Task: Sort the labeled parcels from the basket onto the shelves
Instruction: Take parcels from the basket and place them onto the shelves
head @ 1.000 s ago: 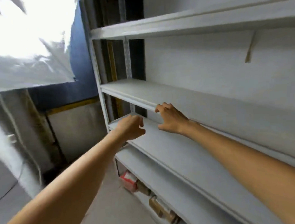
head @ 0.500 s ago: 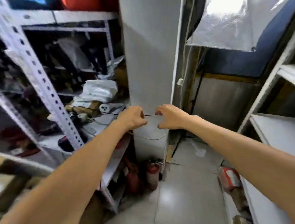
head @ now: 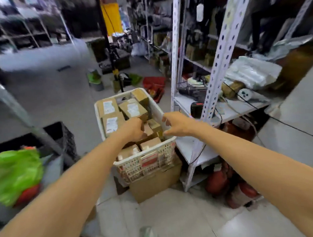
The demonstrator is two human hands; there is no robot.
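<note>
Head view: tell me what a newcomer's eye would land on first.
The white basket, packed with brown labeled parcels, sits mid-frame on a cardboard box. The left hand reaches in among the parcels; the right hand hovers at its right rim. A bright green bag glows at far left.

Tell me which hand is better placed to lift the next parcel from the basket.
Left, probably. The left hand is over the parcels inside the white basket, fingers curled beside a small brown parcel; the right hand hovers at the basket's right rim, holding nothing.
</note>
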